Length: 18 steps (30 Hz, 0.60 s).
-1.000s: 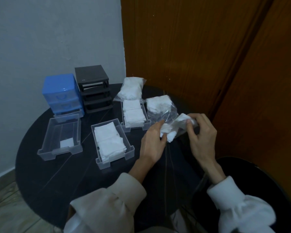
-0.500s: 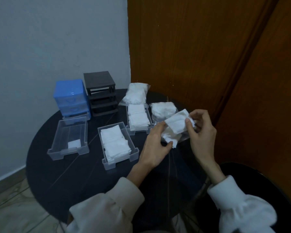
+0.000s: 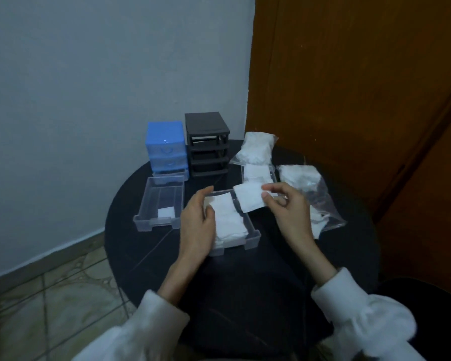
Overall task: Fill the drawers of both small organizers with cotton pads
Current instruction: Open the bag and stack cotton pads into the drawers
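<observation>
Bare desk [image 3: 245,282] at 6 o'clock; drawers [image 3: 159,204], organizers [image 3: 207,144], pad bags [image 3: 310,188] crowd 10 to 2 o'clock.

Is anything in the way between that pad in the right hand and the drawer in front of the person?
Nothing visible blocks it. The right hand pinches the cotton pad just above the open middle drawer; the left hand rests at the drawer's left side, on its pads.
</observation>
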Each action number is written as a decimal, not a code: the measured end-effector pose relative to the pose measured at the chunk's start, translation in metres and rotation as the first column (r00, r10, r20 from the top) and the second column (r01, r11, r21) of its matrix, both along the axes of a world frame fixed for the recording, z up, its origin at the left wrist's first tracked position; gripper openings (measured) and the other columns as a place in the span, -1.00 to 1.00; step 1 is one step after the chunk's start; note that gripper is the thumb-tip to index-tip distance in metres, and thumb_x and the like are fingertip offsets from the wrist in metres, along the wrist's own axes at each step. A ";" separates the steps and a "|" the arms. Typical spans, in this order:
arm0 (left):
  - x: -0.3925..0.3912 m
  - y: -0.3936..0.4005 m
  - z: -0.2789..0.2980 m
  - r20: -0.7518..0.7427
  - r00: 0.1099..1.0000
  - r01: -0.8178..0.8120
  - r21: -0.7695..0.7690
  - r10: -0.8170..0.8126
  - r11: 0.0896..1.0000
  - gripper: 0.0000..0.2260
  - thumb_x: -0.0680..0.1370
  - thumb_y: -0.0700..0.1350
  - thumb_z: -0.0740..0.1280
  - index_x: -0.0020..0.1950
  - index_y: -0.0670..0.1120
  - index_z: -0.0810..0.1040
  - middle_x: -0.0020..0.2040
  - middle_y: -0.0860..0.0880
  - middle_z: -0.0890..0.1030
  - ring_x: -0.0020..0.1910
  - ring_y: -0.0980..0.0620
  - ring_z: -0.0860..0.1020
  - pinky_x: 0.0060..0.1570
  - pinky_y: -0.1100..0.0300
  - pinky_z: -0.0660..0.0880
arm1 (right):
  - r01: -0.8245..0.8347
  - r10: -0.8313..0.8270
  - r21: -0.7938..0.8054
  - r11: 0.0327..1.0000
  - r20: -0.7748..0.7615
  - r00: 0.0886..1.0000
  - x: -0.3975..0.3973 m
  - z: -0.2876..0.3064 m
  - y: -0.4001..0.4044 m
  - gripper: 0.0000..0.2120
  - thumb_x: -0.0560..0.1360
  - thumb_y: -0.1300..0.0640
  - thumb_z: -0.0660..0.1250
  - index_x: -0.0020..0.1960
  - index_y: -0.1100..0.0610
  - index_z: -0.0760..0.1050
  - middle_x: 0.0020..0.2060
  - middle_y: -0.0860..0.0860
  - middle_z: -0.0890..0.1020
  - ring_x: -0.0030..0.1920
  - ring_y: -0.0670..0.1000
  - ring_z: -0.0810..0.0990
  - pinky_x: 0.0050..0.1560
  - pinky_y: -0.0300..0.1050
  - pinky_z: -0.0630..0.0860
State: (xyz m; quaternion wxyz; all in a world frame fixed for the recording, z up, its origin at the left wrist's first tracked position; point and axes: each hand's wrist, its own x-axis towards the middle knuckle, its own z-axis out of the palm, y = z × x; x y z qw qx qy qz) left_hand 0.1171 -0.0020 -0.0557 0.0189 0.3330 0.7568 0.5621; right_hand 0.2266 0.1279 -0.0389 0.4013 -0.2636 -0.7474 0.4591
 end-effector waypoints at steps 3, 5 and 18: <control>-0.003 -0.001 -0.010 0.078 0.997 0.031 -0.029 -0.028 0.999 -0.56 0.58 -0.37 0.08 0.45 -0.15 0.27 0.45 -0.05 0.31 0.42 0.06 0.27 0.43 0.19 0.16 | -0.054 0.061 -0.118 0.991 0.053 0.997 -0.022 -0.002 -0.005 -0.89 0.48 0.22 0.36 -0.08 0.02 0.56 -0.10 -0.13 0.60 0.01 -0.08 0.59 0.08 -0.18 0.54; -0.003 -0.001 -0.014 0.120 0.991 0.061 -0.045 -0.055 0.997 -0.55 0.60 -0.34 0.06 0.50 -0.15 0.17 0.50 -0.06 0.22 0.47 0.07 0.19 0.47 0.12 0.10 | -0.076 0.092 -0.192 0.978 0.072 0.993 -0.035 -0.004 -0.009 -0.87 0.47 0.23 0.38 -0.10 0.00 0.56 -0.06 -0.05 0.62 0.07 0.01 0.59 0.15 0.03 0.54; -0.011 0.006 -0.030 0.477 0.872 0.032 0.170 -0.111 0.985 -0.54 0.60 -0.33 0.09 0.48 -0.02 0.24 0.45 -0.02 0.31 0.41 0.06 0.31 0.42 -0.01 0.26 | -0.040 0.061 -0.087 0.995 0.254 0.965 -0.053 -0.007 -0.020 -0.83 0.47 0.25 0.36 0.06 0.18 0.58 -0.05 -0.07 0.52 -0.17 -0.25 0.45 -0.25 -0.62 0.33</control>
